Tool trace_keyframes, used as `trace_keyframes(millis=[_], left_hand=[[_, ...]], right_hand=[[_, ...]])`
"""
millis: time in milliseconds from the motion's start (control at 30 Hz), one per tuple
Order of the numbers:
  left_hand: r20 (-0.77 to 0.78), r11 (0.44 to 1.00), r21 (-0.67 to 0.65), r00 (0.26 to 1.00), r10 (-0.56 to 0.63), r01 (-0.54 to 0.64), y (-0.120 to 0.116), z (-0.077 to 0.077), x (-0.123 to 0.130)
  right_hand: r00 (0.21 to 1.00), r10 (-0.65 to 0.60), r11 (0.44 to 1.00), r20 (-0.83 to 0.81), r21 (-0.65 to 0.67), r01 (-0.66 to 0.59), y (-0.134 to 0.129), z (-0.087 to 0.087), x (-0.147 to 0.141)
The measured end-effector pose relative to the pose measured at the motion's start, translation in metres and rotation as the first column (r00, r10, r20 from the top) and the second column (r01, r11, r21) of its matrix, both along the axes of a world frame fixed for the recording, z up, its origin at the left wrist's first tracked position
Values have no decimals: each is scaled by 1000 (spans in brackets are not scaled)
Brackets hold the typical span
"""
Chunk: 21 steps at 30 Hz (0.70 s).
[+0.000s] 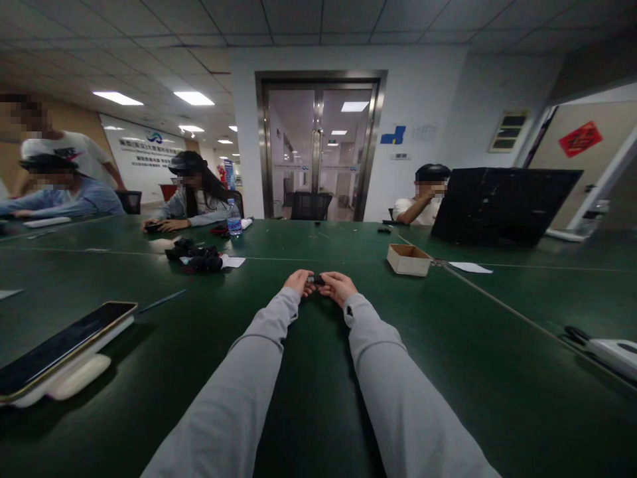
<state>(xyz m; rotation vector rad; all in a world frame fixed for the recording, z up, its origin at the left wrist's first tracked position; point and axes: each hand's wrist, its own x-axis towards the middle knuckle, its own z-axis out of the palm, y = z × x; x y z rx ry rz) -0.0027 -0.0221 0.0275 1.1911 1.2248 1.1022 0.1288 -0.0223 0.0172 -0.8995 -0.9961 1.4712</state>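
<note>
Both my arms, in grey sleeves, reach forward over the green table [313, 378]. Between my fingertips is a small black object with a silvery end [315, 279], shaped like a USB stick; its exact kind is too small to tell. My left hand [298, 283] pinches the silvery end on the left. On the right, the fingers of my right hand [339, 287] close on the black end. The object is held roughly level, just above the tabletop, and the fingers cover part of it.
A phone [64, 345] rests on a white stand at left, near a thin blue stick [163, 300]. Farther back are black gear [196, 255], a water bottle [233, 218] and an open box [409, 260]. A black monitor [502, 202] stands right. Several people sit or stand around the table.
</note>
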Motion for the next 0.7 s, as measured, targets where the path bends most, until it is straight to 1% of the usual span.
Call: trace_keyframes(millis=[100,400,600,700], left_hand=[[-14,1000,20,1000,-2,2,1,-2,0],[18,998,60,1000,2,-3,8,-9,-3],[8,997,74,999,34,-34,9,-10,-2],[19,991,110,997,70,-72,8,-11,-2]], right_hand=[[1000,7,1000,1,7,-7,1,-1,1],[1000,5,1000,5,3,-5,0,0,1],[1000,-1,1000,12,-7,1,-3,3,1],[1000,-15,1000,13,-18,15,-3,4,0]])
